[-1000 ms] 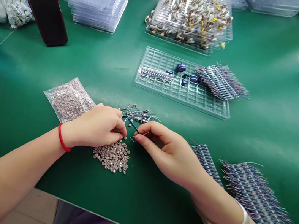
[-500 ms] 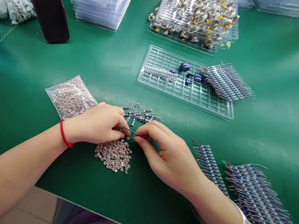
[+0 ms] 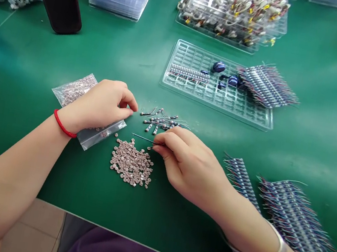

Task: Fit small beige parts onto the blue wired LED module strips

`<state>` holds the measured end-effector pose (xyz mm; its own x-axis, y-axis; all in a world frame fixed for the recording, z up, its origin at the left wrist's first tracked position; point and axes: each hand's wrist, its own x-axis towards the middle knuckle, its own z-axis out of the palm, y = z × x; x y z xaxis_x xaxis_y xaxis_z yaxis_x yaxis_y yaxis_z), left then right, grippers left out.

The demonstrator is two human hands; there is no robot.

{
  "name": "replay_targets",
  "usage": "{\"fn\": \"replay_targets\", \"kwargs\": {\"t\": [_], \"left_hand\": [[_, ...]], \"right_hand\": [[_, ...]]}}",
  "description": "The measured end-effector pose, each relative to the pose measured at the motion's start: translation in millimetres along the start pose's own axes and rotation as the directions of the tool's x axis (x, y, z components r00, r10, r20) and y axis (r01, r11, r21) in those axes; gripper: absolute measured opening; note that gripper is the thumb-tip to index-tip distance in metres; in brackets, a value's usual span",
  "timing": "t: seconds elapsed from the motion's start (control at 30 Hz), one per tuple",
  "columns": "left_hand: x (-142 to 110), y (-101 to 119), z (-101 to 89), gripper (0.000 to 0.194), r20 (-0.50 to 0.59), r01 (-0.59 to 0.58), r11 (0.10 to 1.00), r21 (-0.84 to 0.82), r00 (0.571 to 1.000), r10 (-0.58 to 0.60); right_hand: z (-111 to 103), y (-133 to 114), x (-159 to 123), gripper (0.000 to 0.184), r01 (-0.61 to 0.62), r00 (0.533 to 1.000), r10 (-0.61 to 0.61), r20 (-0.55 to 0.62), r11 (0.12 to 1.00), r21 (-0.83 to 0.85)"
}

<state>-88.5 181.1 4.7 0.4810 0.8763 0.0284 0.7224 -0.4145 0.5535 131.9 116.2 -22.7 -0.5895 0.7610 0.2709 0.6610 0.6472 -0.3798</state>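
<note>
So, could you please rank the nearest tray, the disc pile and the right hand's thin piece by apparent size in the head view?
Nearest tray, largest
Disc pile
Thin piece, smallest, partly hidden in the right hand

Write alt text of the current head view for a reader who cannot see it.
The right hand pinches a thin, dark piece at a green table, near a pile of small round pieces. The left hand, nearest loose wired parts, partly hides a clear bag; a compartment tray lies farther back.
</note>
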Motion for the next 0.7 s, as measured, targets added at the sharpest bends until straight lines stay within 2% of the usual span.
{"fn": "replay_targets", "kwargs": {"t": [0.7], "left_hand": [[0.9, 1.5, 0.5, 0.02, 0.008, 0.026, 1.0, 0.018, 1.0, -0.026]], "right_hand": [[-0.6, 0.4, -0.9, 0.016, 0.035, 0.999, -0.035, 0.007, 0.998, -0.06]]}}
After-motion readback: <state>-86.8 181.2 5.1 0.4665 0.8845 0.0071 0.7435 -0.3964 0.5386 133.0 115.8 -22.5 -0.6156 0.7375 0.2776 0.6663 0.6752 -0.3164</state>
